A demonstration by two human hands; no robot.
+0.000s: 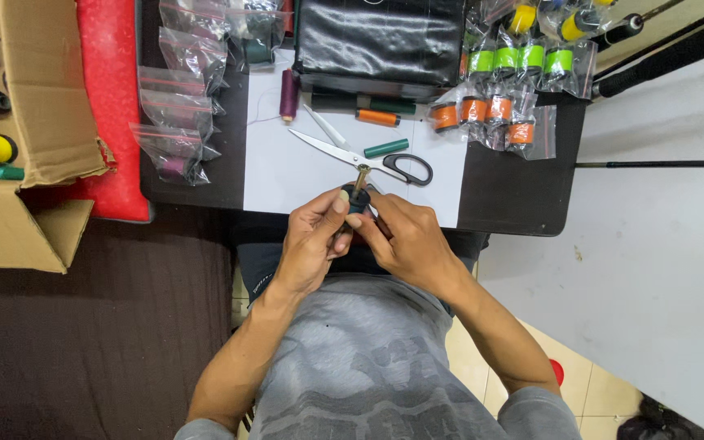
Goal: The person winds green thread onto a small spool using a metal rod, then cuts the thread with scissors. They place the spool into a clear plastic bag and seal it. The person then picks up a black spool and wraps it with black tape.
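Dark spool (358,198) pinched between both hands.

My left hand (313,236) and right hand (401,240) meeting on spool (358,198) at table (515,204) near edge; scissors (368,155) lying just beyond; bagged spools (181,98) sitting far left, more bags (507,90) far right; cardboard box (26,106) standing left of table

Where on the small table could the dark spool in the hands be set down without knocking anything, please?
The white sheet is bare at its lower left, between the bagged spools and the scissors. The black tabletop is also bare below the orange spools. The far edge is crowded with bags and loose spools. Both the left hand and right hand hold the dark spool.
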